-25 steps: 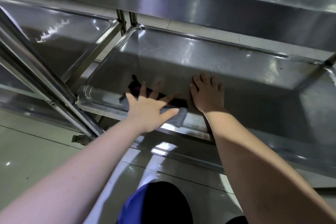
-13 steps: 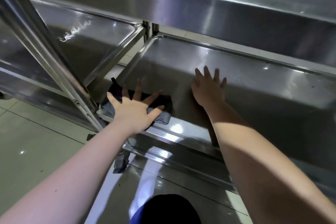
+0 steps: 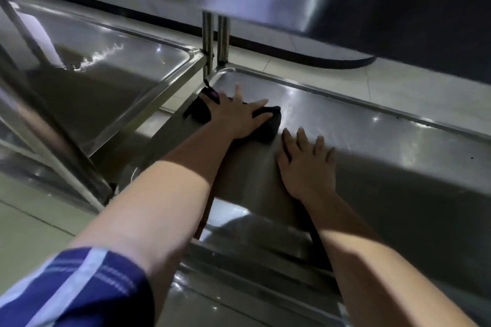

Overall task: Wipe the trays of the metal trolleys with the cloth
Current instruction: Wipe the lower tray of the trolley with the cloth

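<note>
The left hand [image 3: 236, 118] lies flat, fingers spread, pressing the dark cloth [image 3: 271, 125] onto the far left corner of the right trolley's tray [image 3: 372, 138]. The right hand [image 3: 305, 170] rests palm down on the same tray just right of the cloth, fingers straight and holding nothing; it may be touching the cloth. A second tray [image 3: 111, 71] lies to the left, beyond two upright posts [image 3: 215, 40].

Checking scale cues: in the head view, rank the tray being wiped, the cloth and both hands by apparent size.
1. tray
2. right hand and left hand: alike, right nearer the camera, so unranked
3. cloth: visible parts smallest, rest hidden under left hand
</note>
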Tool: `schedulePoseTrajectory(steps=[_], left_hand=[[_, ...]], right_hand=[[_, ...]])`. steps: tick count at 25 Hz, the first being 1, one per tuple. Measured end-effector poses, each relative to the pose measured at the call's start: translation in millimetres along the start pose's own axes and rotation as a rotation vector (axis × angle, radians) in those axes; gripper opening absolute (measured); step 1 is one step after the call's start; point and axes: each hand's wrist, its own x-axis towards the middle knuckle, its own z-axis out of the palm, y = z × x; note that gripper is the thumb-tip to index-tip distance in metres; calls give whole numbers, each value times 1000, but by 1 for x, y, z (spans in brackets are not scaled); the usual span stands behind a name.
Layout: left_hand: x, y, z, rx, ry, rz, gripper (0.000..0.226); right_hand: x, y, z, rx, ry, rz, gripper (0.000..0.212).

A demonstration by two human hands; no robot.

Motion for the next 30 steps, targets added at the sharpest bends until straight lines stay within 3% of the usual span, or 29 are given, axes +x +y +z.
schedulePoseTrajectory(steps=[5, 9, 13, 17, 23, 26, 30], left_hand=[[8, 1, -8, -15, -18, 37, 62], [-91, -33, 5, 45, -54, 101, 72], [-174, -52, 24, 52, -3, 92, 65], [-101, -29, 13, 48, 13, 74, 81], [-1, 5, 1, 7, -4, 95, 61], [-34, -1, 3, 17, 7, 90, 58], [-140, -42, 18, 21, 14, 64, 61]], right_hand=[[4, 0, 1, 21, -2, 1, 57], [4, 2, -2, 47, -40, 9, 58], [-2, 1, -1, 43, -27, -4, 59], [-2, 1, 0, 53, -11, -2, 59], [2, 1, 3, 71, 21, 11, 58], [4, 2, 1, 71, 2, 15, 59], [3, 2, 0, 81, -12, 1, 59]])
